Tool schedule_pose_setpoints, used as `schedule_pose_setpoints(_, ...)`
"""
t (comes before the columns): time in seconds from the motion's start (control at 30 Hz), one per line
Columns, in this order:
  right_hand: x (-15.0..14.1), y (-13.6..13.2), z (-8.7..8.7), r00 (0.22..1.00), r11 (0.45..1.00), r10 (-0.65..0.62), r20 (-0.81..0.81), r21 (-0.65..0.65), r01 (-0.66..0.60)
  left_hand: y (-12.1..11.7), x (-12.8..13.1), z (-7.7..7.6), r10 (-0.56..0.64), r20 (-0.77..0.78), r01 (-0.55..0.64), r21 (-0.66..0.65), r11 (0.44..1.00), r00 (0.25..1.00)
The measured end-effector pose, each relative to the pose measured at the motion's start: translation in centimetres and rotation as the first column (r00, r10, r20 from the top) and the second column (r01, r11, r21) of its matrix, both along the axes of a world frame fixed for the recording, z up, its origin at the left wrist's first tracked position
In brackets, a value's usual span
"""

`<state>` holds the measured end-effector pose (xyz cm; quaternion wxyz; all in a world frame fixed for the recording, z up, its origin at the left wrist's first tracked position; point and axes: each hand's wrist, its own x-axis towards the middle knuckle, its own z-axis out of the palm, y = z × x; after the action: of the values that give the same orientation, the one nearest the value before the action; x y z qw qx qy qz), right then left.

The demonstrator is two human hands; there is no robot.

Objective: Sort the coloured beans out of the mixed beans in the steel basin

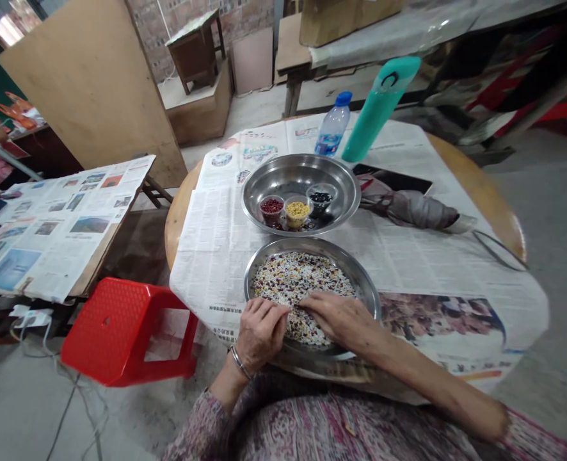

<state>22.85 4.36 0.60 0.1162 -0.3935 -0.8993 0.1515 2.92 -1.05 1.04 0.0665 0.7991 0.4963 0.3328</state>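
Observation:
My left hand (pixel 262 333) and my right hand (pixel 336 318) rest on a mix of small beans and grains (pixel 303 282), their fingertips meeting near the middle. The mix fills a steel tray (pixel 363 285) on a newspaper-covered round table (pixel 499 205). Whether either hand pinches any grains is hidden. Beyond it, a second steel tray (pixel 303 169) holds small clear cups of red beans (pixel 271 208), yellow grains (pixel 297 211) and black beans (pixel 320 198). A metal bangle (pixel 239 362) circles my left wrist.
A turquoise flask (pixel 379 109), a water bottle (pixel 335 125), a dark phone (pixel 391 178) and a folded grey umbrella (pixel 418 210) lie at the table's far side. A red plastic stool (pixel 127 330) stands at its left. Another newspaper-covered table (pixel 57 224) stands further left.

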Motion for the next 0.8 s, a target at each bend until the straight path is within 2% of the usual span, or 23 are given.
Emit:
schedule_pose_setpoints(0.17, 0.4, 2.1, 0.3, 0.965, 0.968, -0.242, -0.100, 0.046, 0.247, -0.1, -0.2, -1.2, -0.017, 0.083, 0.013, 0.054, 0.998, 0.996)
schedule_pose_setpoints(0.23, -0.1, 2.3, 0.5, 0.945, 0.944, -0.320, -0.065, 0.063, 0.324, -0.2, -0.2, -1.6, -0.009, 0.098, 0.002, 0.073, 0.997, 0.995)
schedule_pose_setpoints(0.3, -1.1, 2.3, 0.5, 0.939, 0.937, -0.344, 0.004, 0.065, 0.343, -0.2, -0.1, -1.8, 0.002, 0.096, -0.010, 0.089, 0.996, 0.995)
schedule_pose_setpoints(0.43, -3.6, 2.4, 0.0, 0.962, 0.965, -0.261, 0.076, 0.001, 0.261, -0.2, 0.0, -1.7, 0.016, 0.052, -0.022, 0.109, 0.994, 0.999)
schedule_pose_setpoints(0.57, -4.3, 3.2, -0.5, 0.982, 0.979, -0.163, -0.093, -0.141, 0.149, -0.1, 0.1, -1.3, 0.020, 0.063, -0.027, 0.110, 0.994, 0.998)
schedule_pose_setpoints(0.7, -3.4, 2.5, -0.1, 0.966, 0.949, -0.147, -0.213, -0.306, 0.077, -0.4, 0.0, -1.4, 0.036, 0.147, -0.053, 0.111, 0.992, 0.989)
schedule_pose_setpoints(0.8, -3.1, 0.7, 0.3, 0.966, 0.946, 0.017, -0.259, -0.307, -0.100, -0.6, 0.0, -1.5, 0.054, 0.239, -0.076, 0.083, 0.994, 0.970)
